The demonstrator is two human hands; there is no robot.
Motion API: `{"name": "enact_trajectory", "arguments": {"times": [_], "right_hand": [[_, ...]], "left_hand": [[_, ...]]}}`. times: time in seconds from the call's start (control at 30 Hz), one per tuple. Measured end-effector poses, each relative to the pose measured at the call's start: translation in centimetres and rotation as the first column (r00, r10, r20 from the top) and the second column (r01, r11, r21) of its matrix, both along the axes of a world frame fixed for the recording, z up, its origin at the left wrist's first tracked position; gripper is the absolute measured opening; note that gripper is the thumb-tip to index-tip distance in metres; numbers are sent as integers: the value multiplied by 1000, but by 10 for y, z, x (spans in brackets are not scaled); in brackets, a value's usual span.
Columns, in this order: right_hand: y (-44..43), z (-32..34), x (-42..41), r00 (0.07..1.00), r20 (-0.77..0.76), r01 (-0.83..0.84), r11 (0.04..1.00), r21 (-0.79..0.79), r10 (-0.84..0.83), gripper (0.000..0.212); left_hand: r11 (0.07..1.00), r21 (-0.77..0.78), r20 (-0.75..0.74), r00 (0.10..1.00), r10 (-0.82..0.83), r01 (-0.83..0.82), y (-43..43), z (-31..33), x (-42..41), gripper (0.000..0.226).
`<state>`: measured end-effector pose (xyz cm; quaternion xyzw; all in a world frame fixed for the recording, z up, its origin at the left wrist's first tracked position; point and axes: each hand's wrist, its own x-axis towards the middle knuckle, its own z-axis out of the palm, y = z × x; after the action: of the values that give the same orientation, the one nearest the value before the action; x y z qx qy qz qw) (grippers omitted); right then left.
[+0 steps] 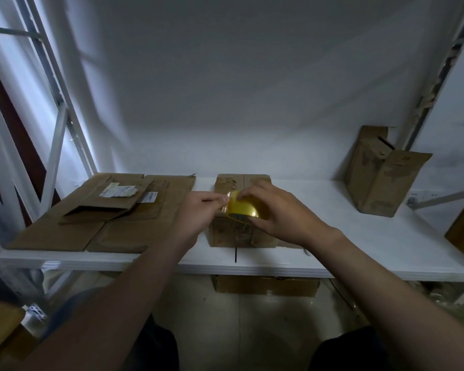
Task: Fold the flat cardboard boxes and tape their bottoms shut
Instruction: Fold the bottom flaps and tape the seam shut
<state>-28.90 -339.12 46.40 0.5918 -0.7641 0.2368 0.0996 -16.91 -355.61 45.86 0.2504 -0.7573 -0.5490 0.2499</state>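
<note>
Though dim, white shelf (327,194), grey wall (239,89)

- White shelf board (359,266), dark slot at its front edge.
- Behind shelf: plain white wall (239,76), dim.
- Left of shelf: white metal rack frame (62,108), bright light behind it.
- Below shelf: pale tiled floor (265,330).
</note>
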Motion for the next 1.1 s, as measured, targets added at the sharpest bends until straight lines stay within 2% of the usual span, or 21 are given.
{"name": "enact_trajectory", "arguments": {"times": [0.17, 0.33, 0.47, 0.6, 0.83, 1.03, 1.1], "right_hand": [[-2, 2, 1, 999, -42, -29, 998, 48, 31, 42], [0, 6, -11, 997, -69, 37, 978, 205, -24, 43], [4, 1, -14, 999, -32, -8, 991, 132, 12, 44], [6, -2, -20, 999, -18, -35, 996, 82, 36, 43], [13, -13, -49, 997, 83, -18, 975, 223, -1, 56], [25, -25, -56, 994, 66, -85, 996, -17, 86, 47], [23, -28, -64, 998, -16, -55, 993, 101, 57, 42]], "left_hand": [[998, -51, 61, 998, 24, -21, 1, -3, -5, 19], [998, -63, 107, 994, -5, 11, -3, -3, -2, 22], [999, 41, 131, 991, -35, 30, -6, -5, -2, 27], [1000, 14, 40, 999, -11, 11, -7, -6, -3, 20], [998, 30, 11, 998, 62, -62, -20, -16, -6, 21], [992, 92, 27, 997, 79, -81, -28, -28, -14, 21], [990, 99, 20, 995, 99, -101, -35, -29, -17, 20]]}}
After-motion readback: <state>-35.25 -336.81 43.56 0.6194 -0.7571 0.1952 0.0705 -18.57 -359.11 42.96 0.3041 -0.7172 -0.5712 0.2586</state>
